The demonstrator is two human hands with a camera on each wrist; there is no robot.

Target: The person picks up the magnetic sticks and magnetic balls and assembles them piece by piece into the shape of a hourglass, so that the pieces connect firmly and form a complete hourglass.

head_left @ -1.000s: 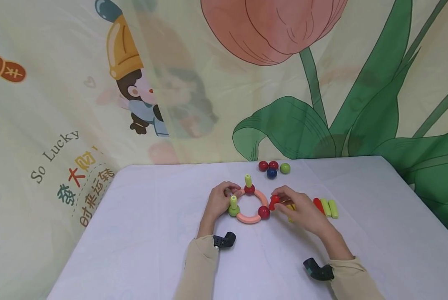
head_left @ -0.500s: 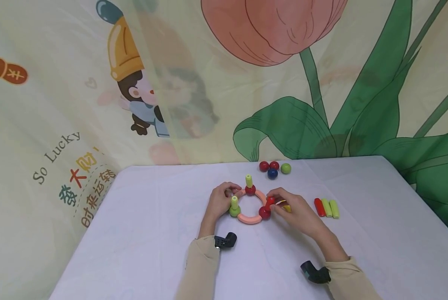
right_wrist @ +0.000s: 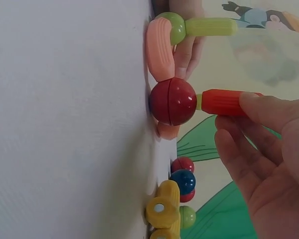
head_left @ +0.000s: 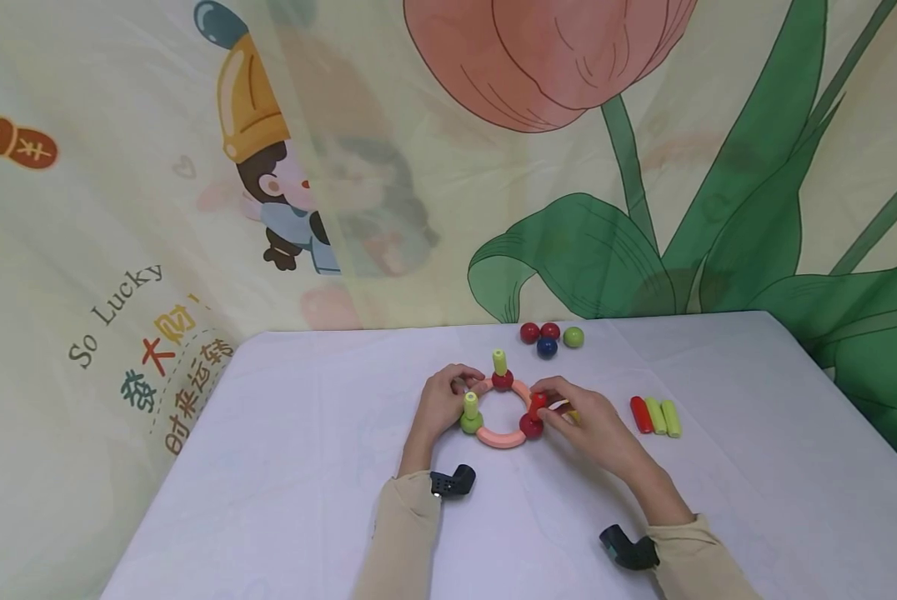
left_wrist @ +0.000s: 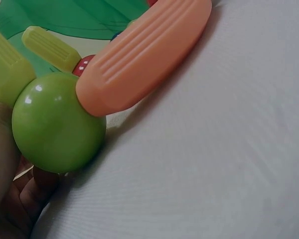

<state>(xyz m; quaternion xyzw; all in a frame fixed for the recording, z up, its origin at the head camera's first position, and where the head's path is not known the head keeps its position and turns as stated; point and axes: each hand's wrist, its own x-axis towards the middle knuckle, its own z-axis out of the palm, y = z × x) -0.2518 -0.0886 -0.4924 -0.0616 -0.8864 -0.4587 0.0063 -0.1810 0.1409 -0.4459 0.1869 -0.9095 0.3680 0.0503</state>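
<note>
In the head view, a ring of pink curved rods joined by balls lies on the table. Lime rods stand upright on its green ball and its back red ball. My left hand holds the ring at its left side, fingers curled behind the green ball. My right hand pinches a red magnetic rod between thumb and finger. That rod is in line with the front-right red ball, upright above it. A lime strip shows between them in the right wrist view, so contact is unclear.
Yellow rods lie partly hidden beyond my right hand. To its right are a red rod and two lime rods. Loose red, blue and green balls sit near the back edge of the white table.
My right hand has moved left, bringing the red rod over the front-right red ball, then stayed almost still. The left hand keeps its place on the ring.
</note>
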